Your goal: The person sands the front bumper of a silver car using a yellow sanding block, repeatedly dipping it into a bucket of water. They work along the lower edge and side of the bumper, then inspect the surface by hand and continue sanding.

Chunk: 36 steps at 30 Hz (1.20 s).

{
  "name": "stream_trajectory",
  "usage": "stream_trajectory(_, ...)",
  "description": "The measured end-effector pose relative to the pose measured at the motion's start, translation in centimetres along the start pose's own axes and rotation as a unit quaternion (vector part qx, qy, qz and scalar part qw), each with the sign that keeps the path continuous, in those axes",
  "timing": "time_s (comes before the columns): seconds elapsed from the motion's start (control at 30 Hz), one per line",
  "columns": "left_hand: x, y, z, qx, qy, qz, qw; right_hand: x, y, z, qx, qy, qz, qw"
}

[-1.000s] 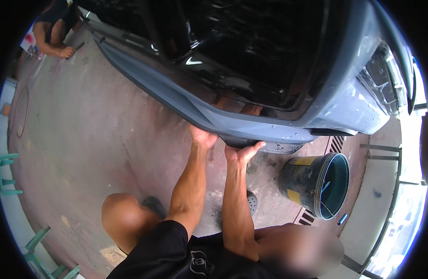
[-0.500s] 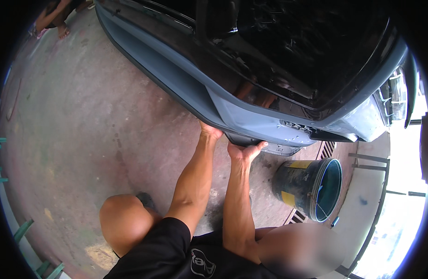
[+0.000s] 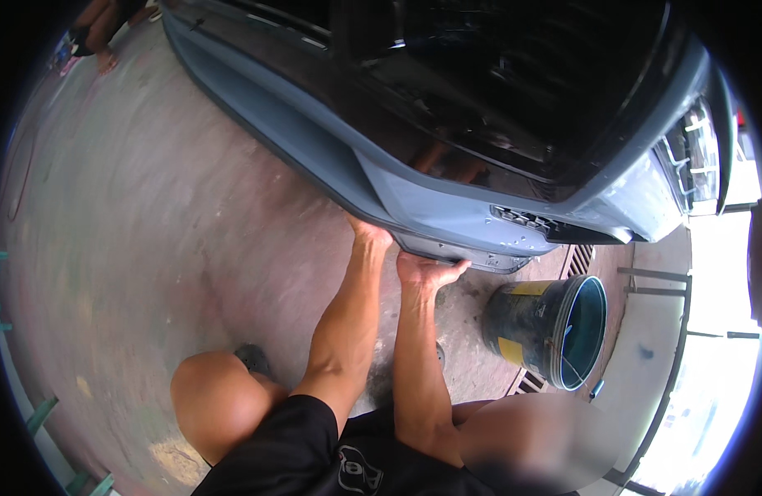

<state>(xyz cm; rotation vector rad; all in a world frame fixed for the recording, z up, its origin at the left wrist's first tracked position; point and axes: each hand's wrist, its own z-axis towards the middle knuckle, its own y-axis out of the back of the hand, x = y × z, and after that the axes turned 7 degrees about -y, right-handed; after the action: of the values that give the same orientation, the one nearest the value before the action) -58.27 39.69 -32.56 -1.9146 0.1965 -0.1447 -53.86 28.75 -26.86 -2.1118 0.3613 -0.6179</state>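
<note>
The front bumper (image 3: 447, 202) of a grey-blue car spans the upper part of the view, its painted face dotted with water drops. My left hand (image 3: 370, 231) is hooked under the dark lower edge of the bumper, fingers hidden behind it. Just to its right, my right hand (image 3: 426, 271) holds the same edge at the black lower lip (image 3: 505, 263). The right thumb lies along the outside; the other fingers are tucked under, out of sight. Both forearms reach up from below, close together.
A dark bucket (image 3: 521, 326) with yellow patches lies tilted to the right, its mouth facing right. Slotted floor drains (image 3: 579, 260) run near it. A low white wall (image 3: 645, 364) with bars is at the right. Another person's leg and foot (image 3: 106, 62) show at far upper left.
The car, bucket and hands appear shifted slightly left and up in the view. Both hands keep their places on the bumper's lower edge.
</note>
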Motion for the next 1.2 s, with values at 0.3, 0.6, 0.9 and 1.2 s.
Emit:
stream_trajectory(0.3, -0.5, -2.2, -1.8, -0.071, -0.029, 0.050, 0.996, 1.9, 3.8, 5.7, 0.108, -0.087, 0.034, 0.990)
stream_trajectory(0.6, -0.6, -3.0, -2.3, -0.100, -0.034, 0.053, 0.993, 3.9, 8.3, 11.5, 0.259, -0.169, 0.043, 0.950)
stream_trajectory(0.9, -0.6, -2.2, -2.1, -0.074, -0.043, 0.064, 0.994, 2.6, 8.0, 11.4, 0.194, -0.223, 0.034, 0.955)
stream_trajectory(1.2, -0.4, -2.1, -1.8, -0.088, -0.044, 0.097, 0.990, 1.2, 8.1, 11.6, 0.169, -0.245, 0.055, 0.953)
